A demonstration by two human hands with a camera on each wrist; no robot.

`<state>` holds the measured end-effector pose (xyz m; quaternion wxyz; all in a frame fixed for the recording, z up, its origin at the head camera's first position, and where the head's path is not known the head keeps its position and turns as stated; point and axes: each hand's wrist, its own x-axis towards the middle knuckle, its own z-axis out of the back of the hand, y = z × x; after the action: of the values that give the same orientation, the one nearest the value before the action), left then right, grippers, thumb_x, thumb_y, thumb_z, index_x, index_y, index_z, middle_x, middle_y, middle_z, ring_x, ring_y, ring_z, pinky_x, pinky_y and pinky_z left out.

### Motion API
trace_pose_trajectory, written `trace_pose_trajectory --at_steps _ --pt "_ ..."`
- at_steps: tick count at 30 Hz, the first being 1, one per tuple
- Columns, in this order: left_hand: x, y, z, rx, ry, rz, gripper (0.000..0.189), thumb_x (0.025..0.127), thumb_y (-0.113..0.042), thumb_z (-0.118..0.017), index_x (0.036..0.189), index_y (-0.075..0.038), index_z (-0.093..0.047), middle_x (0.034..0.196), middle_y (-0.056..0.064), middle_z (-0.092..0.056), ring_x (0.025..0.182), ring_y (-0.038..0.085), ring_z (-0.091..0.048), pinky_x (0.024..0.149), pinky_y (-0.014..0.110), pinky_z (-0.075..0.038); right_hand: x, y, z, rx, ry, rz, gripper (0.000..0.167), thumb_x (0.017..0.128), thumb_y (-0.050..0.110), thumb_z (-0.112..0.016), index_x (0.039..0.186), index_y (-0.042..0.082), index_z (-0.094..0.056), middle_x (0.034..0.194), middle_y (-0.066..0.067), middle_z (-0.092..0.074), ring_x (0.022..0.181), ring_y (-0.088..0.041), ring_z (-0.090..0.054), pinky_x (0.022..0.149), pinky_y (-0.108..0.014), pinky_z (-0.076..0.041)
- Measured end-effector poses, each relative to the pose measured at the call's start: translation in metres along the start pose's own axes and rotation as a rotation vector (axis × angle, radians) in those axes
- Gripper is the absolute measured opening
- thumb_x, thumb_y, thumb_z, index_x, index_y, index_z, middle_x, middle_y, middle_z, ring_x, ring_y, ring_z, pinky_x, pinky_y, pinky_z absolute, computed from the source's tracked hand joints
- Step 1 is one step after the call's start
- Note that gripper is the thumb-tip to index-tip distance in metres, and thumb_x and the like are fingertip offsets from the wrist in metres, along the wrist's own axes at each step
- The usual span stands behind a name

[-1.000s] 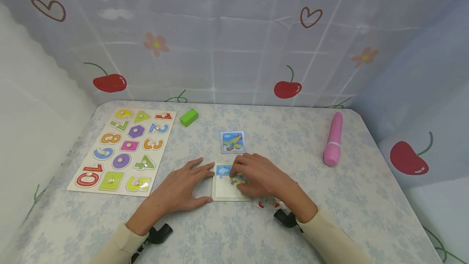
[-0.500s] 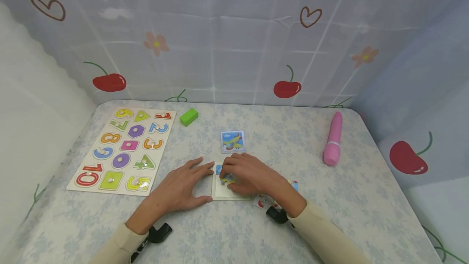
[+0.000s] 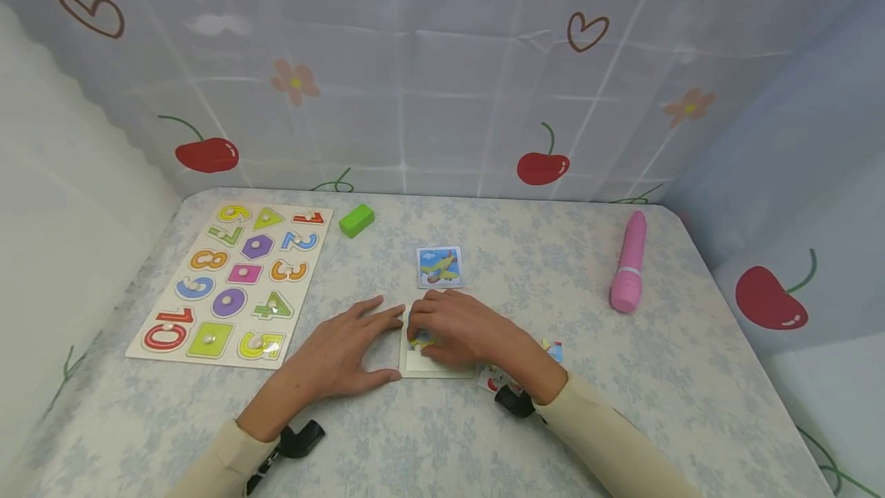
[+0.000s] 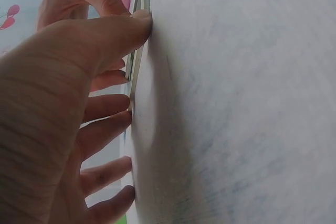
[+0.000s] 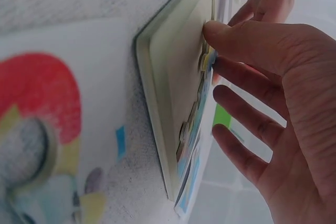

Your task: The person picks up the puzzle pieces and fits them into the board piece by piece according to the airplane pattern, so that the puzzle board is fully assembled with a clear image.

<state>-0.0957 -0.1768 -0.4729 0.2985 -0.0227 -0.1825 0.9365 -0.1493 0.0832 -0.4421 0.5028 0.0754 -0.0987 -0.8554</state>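
A shallow cream puzzle tray (image 3: 415,366) lies flat on the table. At its left side rests my left hand (image 3: 346,352), thumb and fingers spread, fingertips touching the edge. My right hand (image 3: 463,329) reaches over the tray and pinches a blue-and-yellow puzzle piece (image 3: 420,340) between thumb and fingers, low in the left part. Pieces set along the tray's far side (image 5: 189,124) show in the right wrist view; the hand covers them from above. Loose puzzle pieces (image 3: 491,380) lie right of the tray, partly under the right wrist.
Beyond the tray lies an airplane picture card (image 3: 439,267). A number-and-shape peg board (image 3: 228,283) lies at the left, with a green block (image 3: 356,221) near its far corner. A pink wand-shaped object (image 3: 628,263) lies at the far right. Patterned curtains (image 3: 415,98) stand behind the table.
My right hand has moved left across the tray with the puzzle piece, uncovering more loose pieces at the right. My left hand has stayed in place.
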Motion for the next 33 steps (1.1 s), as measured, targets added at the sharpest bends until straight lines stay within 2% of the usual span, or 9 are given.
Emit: trace_pose_trajectory --at_steps 7,17,28,33 --pt "-0.0001 -0.0009 0.0 0.003 -0.002 -0.001 0.076 0.089 -0.062 -0.081 0.151 -0.022 -0.062 0.165 -0.005 -0.051 0.154 0.033 -0.044 0.104 0.06 -0.054 0.0004 -0.0015 -0.0024 0.004 -0.023 0.027 0.018 0.097 0.026 -0.083 0.114 0.025 -0.077 0.123 0.009 -0.07 0.118 -0.013 -0.061 0.106 -0.038 -0.051" --pt "0.0 0.0002 -0.0001 0.008 0.003 -0.002 0.078 0.09 -0.063 -0.08 0.153 -0.022 -0.061 0.165 -0.005 -0.051 0.155 0.033 -0.044 0.107 0.06 -0.053 -0.0038 -0.0005 -0.0036 -0.044 -0.014 -0.021 0.022 0.098 0.03 -0.083 0.118 0.023 -0.078 0.118 0.005 -0.067 0.112 -0.017 -0.066 0.111 -0.042 -0.05" --pt "-0.0001 -0.0002 -0.0002 0.015 -0.002 0.004 0.077 0.09 -0.063 -0.08 0.152 -0.022 -0.061 0.165 -0.004 -0.051 0.154 0.033 -0.045 0.106 0.06 -0.053 -0.0066 -0.0019 -0.0051 -0.066 -0.04 -0.033 0.013 0.099 0.029 -0.081 0.11 0.023 -0.079 0.112 0.006 -0.069 0.108 -0.015 -0.065 0.102 -0.041 -0.055" --pt "-0.0002 -0.0003 -0.0003 0.013 -0.006 0.005 0.077 0.089 -0.063 -0.081 0.152 -0.021 -0.062 0.164 -0.003 -0.052 0.153 0.034 -0.045 0.105 0.06 -0.054 -0.0075 -0.0017 -0.0048 -0.055 -0.046 -0.036 0.014 0.099 0.03 -0.081 0.111 0.023 -0.079 0.113 0.005 -0.069 0.107 -0.016 -0.066 0.103 -0.043 -0.054"
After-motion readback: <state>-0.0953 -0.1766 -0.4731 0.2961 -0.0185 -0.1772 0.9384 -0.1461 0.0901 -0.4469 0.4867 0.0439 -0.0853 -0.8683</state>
